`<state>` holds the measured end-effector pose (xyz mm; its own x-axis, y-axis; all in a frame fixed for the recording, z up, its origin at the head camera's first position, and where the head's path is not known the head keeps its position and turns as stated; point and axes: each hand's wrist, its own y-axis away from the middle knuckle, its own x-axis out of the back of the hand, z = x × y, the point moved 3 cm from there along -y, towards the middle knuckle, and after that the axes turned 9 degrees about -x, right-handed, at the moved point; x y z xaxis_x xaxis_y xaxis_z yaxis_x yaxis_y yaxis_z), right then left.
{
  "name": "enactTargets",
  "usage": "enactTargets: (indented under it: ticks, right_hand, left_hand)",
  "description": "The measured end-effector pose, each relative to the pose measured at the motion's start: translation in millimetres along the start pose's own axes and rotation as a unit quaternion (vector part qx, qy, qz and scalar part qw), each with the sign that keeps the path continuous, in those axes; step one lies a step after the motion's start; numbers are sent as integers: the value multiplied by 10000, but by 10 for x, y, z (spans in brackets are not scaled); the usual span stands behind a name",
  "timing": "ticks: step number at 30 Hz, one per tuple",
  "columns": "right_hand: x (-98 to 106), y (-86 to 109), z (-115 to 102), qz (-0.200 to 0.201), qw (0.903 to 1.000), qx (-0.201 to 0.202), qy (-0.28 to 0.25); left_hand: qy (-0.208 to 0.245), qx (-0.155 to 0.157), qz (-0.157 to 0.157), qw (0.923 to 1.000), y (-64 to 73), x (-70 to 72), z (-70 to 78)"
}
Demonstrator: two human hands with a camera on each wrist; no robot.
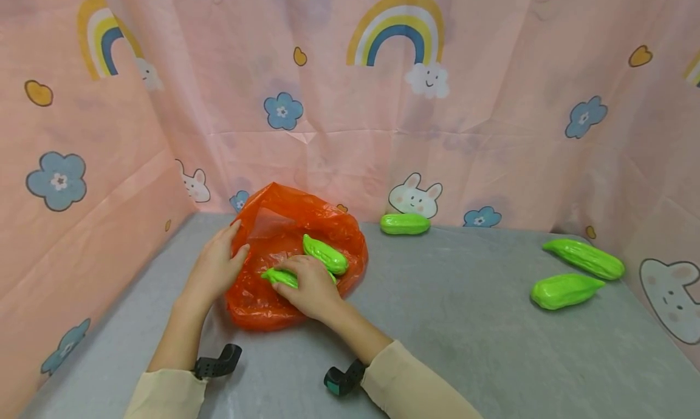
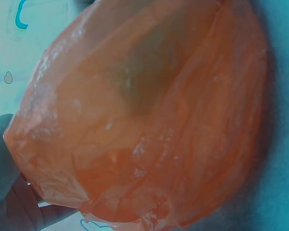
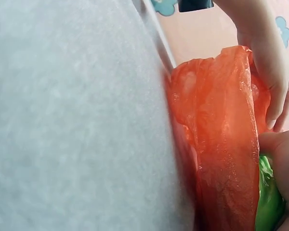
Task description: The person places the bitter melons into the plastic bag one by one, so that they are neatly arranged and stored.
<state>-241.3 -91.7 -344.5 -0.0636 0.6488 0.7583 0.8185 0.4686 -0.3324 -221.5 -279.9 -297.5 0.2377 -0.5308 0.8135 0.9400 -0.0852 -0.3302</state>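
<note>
An orange plastic bag lies on the grey table with its mouth wide apart. My left hand holds the bag's left rim between thumb and fingers; in the left wrist view the bag's side fills most of the picture. Over the bag's mouth, my right hand grips a shiny green gourd-like vegetable, its pointed end poking out past the fingers and its middle covered by them. A second green vegetable lies inside the bag, just behind the right hand.
One green vegetable lies at the table's back edge, right of the bag. Two more, a rear one and a front one, lie at the far right. A pink patterned cloth hangs around the grey table.
</note>
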Motion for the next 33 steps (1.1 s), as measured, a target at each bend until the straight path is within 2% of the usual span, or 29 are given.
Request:
enactTargets:
  ticks: [9, 22, 33]
  right_hand:
    - [-20, 13, 12, 104, 9989, 100, 449]
    - [-62, 39, 15, -56, 9969, 75, 784]
    - [-30, 32, 24, -87, 9972, 80, 738]
  left_hand:
    - [44, -42, 7, 10000, -14, -1, 17]
    - [63, -33, -75, 9999, 5, -19, -10]
    - [34, -9, -91, 10000, 0, -8, 14]
